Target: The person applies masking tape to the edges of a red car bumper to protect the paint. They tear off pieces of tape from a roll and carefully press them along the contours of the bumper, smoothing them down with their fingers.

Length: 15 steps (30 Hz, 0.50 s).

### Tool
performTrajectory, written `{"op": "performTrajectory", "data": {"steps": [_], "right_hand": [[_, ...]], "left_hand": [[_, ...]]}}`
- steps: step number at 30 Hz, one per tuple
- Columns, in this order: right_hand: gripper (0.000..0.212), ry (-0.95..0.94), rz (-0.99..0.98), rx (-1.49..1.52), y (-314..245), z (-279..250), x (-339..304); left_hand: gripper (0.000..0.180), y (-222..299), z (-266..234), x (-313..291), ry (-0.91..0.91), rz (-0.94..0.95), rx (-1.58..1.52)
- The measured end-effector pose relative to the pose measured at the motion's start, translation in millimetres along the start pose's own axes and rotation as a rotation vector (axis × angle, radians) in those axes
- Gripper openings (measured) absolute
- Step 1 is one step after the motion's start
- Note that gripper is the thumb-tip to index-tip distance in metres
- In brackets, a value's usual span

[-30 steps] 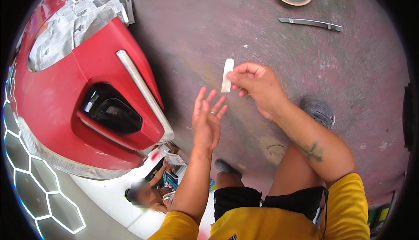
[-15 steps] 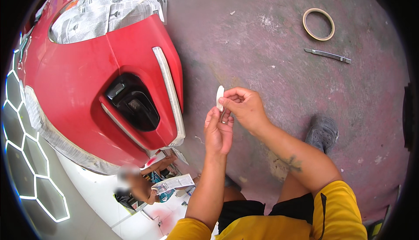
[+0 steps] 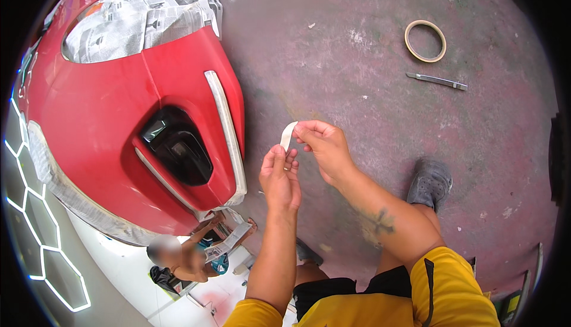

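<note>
A short strip of whitish masking tape [image 3: 288, 134] is stretched between my two hands, curving over at its upper end. My left hand [image 3: 281, 178] pinches the lower end between thumb and finger. The upper end sits in the fingertips of my right hand [image 3: 323, 144]. Both hands are in the air just right of a red car bumper [image 3: 98, 125]. Pale tape strips [image 3: 225, 126] line the bumper's edge beside a black fog-light recess [image 3: 178, 148]. Newspaper [image 3: 146, 18] covers the opening at its top.
On the worn reddish floor lie a tape roll [image 3: 442, 41] and a grey utility knife [image 3: 437, 81]. My dark clog [image 3: 429, 184] stands at right. Another person [image 3: 187, 260] sits low beyond the bumper's lower end, holding newspaper. Glowing hexagonal lights reflect along the left.
The tape strip has gone from nearly straight to curved, with my hands a little farther apart. My hands have shifted slightly left. The other person's newspaper has moved.
</note>
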State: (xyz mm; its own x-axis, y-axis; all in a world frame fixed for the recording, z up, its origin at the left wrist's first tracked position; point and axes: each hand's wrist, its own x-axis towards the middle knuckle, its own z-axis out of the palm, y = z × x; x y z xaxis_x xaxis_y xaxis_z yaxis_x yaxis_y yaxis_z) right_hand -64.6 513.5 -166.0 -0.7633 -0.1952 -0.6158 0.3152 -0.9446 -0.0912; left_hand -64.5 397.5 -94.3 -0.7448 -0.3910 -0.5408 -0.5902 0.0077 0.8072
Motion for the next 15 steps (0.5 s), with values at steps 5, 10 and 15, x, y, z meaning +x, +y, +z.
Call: {"op": "performTrajectory", "data": {"steps": [5,10,15], "right_hand": [[0.020,0.074,-0.006,-0.058,-1.7,7.1,-10.6],[0.018,0.109,-0.066,-0.175,-4.7,25.0,-14.6],[0.014,0.063,-0.177,-0.226,-5.6,37.2,0.5]], "left_hand": [[0.022,4.7,8.0,-6.0,0.036,0.017,0.063],[0.029,13.8,6.2,-15.0,0.012,-0.007,0.094],[0.054,71.7,-37.9,-69.8,-0.031,0.016,0.367]]}}
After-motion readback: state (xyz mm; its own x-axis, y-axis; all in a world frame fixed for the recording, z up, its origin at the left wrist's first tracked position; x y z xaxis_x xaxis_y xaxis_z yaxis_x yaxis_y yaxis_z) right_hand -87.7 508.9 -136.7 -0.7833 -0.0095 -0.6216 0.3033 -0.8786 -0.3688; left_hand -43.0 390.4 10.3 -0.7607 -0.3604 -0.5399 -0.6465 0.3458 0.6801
